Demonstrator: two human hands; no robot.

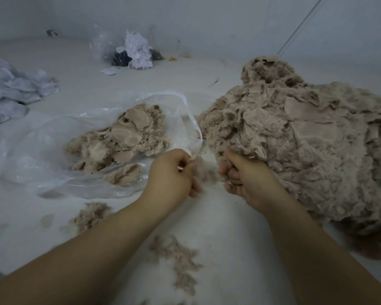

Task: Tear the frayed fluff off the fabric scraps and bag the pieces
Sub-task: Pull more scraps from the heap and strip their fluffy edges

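Observation:
A big heap of beige furry fabric scraps (299,137) fills the right of the white surface. A clear plastic bag (42,150) lies open at the left with several trimmed beige pieces (121,137) inside. My right hand (246,179) grips a scrap at the heap's near edge. My left hand (172,172) pinches a wisp of fluff (204,172) stretched between the two hands, close to the bag's mouth. Loose tufts of torn fluff (180,258) lie on the surface below my forearms, another clump of fluff (90,214) at the lower left.
A second clear bag with white and dark scraps (134,49) stands at the back by the wall. Crumpled pale grey cloth (13,89) lies at the far left. A thin cord (301,25) runs down the back wall.

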